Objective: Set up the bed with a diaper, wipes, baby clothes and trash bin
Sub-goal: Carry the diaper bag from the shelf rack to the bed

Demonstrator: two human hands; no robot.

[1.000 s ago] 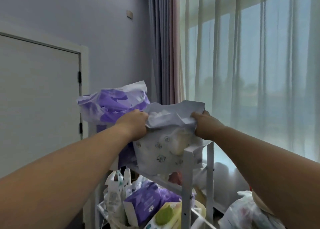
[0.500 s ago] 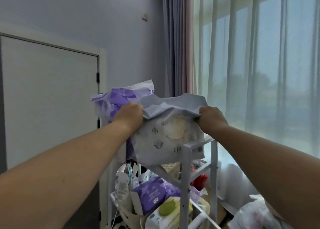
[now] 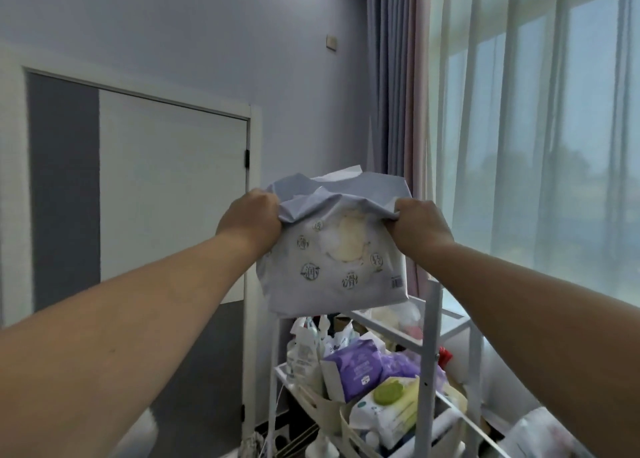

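Observation:
A pale grey diaper pack point(image 3: 332, 267) with round printed marks hangs in the air in front of me, above the white trolley point(image 3: 433, 322). My left hand point(image 3: 249, 222) grips its crumpled top left corner. My right hand point(image 3: 420, 225) grips the top right corner. On the trolley's lower shelf lies a wipes pack point(image 3: 388, 409) with a green lid, beside a purple pack point(image 3: 353, 367). No bed, baby clothes or trash bin are in view.
White bottles and bags point(image 3: 304, 346) crowd the trolley's lower shelf. A white door point(image 3: 173, 194) stands to the left, and sheer curtains point(image 3: 536, 145) cover the window on the right. A plastic bag point(image 3: 540, 433) lies on the floor at the lower right.
Both hands have lifted the grey diaper pack up off the trolley's top shelf. The purple bag beside it is out of sight behind the pack, and my view has swung to the left.

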